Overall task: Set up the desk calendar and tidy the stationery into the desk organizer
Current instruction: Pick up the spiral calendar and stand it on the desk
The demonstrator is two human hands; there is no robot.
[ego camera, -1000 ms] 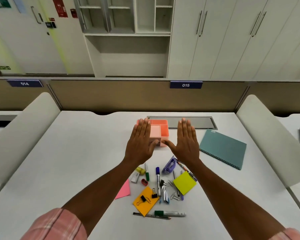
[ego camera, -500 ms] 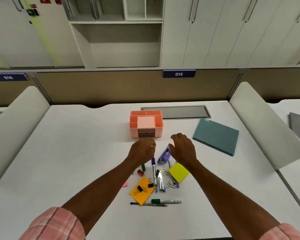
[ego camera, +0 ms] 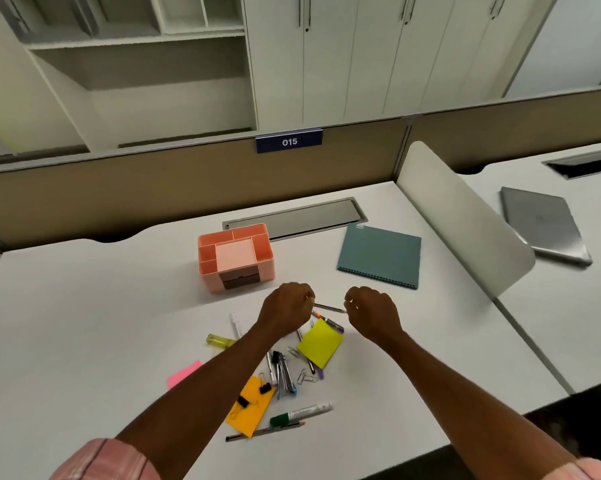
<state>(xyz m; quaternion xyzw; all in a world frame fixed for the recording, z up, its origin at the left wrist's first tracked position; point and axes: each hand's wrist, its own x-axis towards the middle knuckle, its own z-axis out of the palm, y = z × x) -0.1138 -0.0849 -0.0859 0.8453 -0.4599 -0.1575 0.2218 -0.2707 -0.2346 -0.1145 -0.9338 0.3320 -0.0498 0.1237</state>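
Left hand (ego camera: 285, 310) curled round one end of a thin grey pen (ego camera: 328, 308), held off the bench (ego camera: 84, 306) just in front of the organizer (ego camera: 209, 280), slightly to its right. Right hand (ego camera: 372, 313) fingers curled too, fingertips at the pen's other end; cannot tell if they actually pinch it or just sit beside it. Organizer is pink-orange, upright, compartments showing nothing inside, small dark drawer on its near face. Desk calendar (ego camera: 378, 256) with teal cover and spiral edge lies flat and closed, right of the organizer, apart from it. Loose stationery pile in front of the organizer, under and past the hands: yellow sticky pad (ego camera: 320, 342), purple-tipped pen (ego camera: 330, 323) touching its far edge, paper clips (ego camera: 306, 377), orange sticky pad (ego camera: 249, 407) with two black binder clips (ego camera: 264, 388) on it, pink sticky pad (ego camera: 184, 374) partly under the left forearm, yellow highlighter (ego camera: 219, 341), white pen (ego camera: 235, 325), green-capped marker (ego camera: 301, 414), dark pencil (ego camera: 264, 431) nearest the person. Bundle of pens mid-pile, too blurred to sort. Cable slot (ego camera: 295, 218) behind the organizer. Grey laptop (ego camera: 543, 225) far right of the organizer, beyond the white divider (ego camera: 462, 216).
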